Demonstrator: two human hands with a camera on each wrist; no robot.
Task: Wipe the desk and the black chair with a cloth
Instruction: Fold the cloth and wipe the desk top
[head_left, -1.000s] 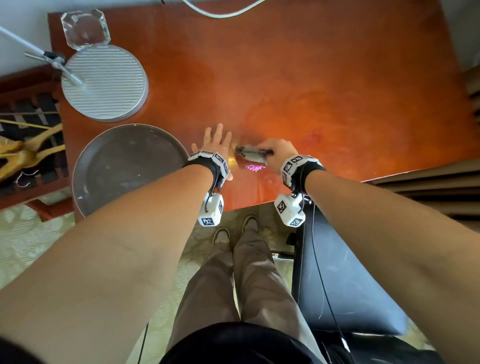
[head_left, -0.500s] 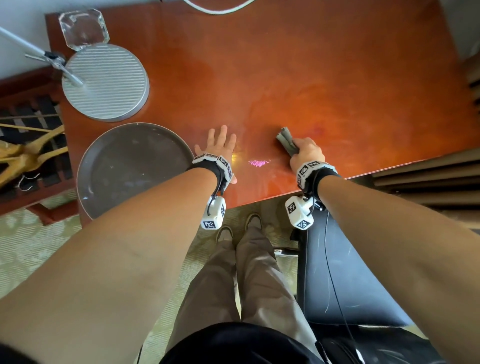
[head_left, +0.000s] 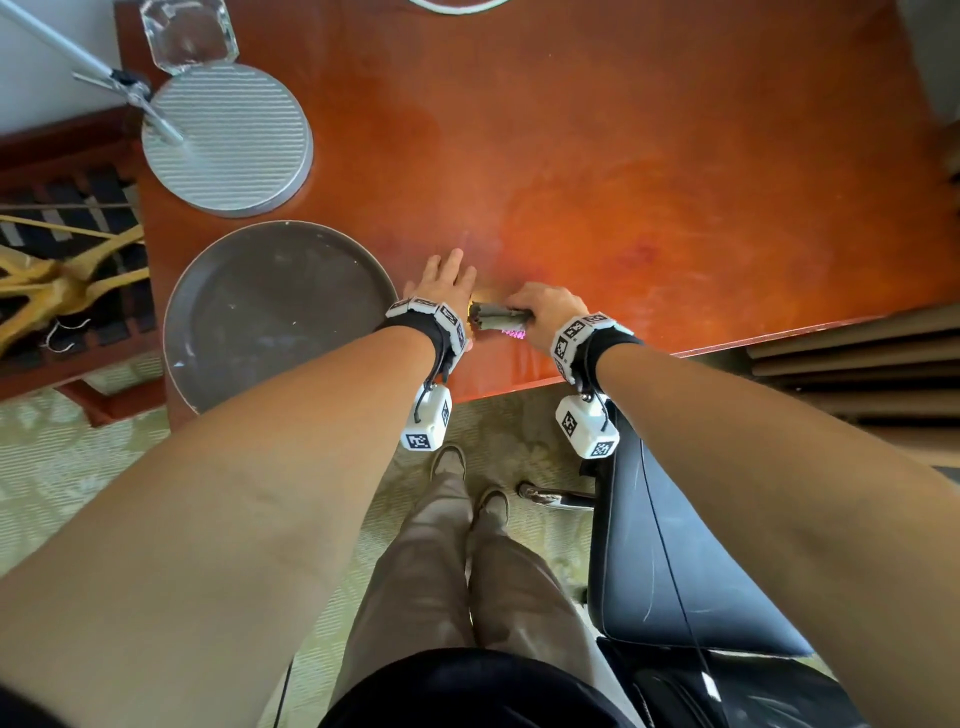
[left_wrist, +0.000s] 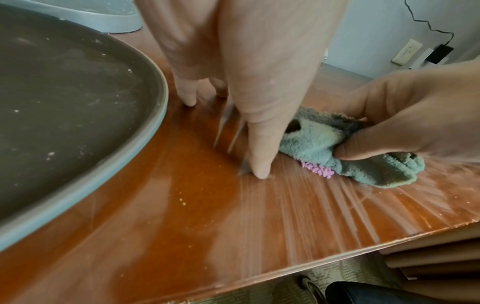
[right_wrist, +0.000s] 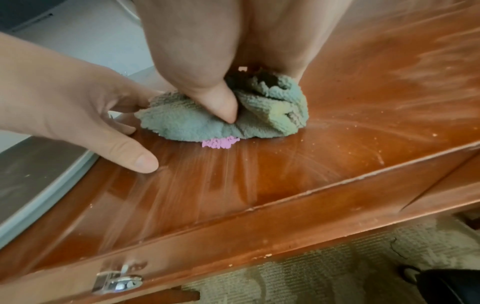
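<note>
My right hand (head_left: 545, 306) (right_wrist: 221, 86) grips a bunched grey-green cloth (head_left: 493, 323) (left_wrist: 311, 148) (right_wrist: 221, 121) with a pink patch underneath and presses it on the reddish-brown desk (head_left: 623, 156) (right_wrist: 259, 174) near its front edge. Beside it on the left, my left hand (head_left: 441, 280) (left_wrist: 246, 82) rests on the desk with fingers straight and tips down, and holds nothing. Pale streaks fan over the desk surface (left_wrist: 298, 216) in front of the cloth. The black chair (head_left: 675, 545) stands below the desk edge under my right forearm.
A large dark round tray (head_left: 270, 312) (left_wrist: 64, 102) lies just left of my left hand. Behind it stand a ribbed silver lamp base (head_left: 228, 135) and a clear glass piece (head_left: 187, 31). A white cable (head_left: 457, 6) lies at the far edge. My legs (head_left: 457, 571) stand between desk and chair.
My right hand has swept the cloth leftwards from the right side of the desk front back to beside my left hand. The left hand has stayed in place.
</note>
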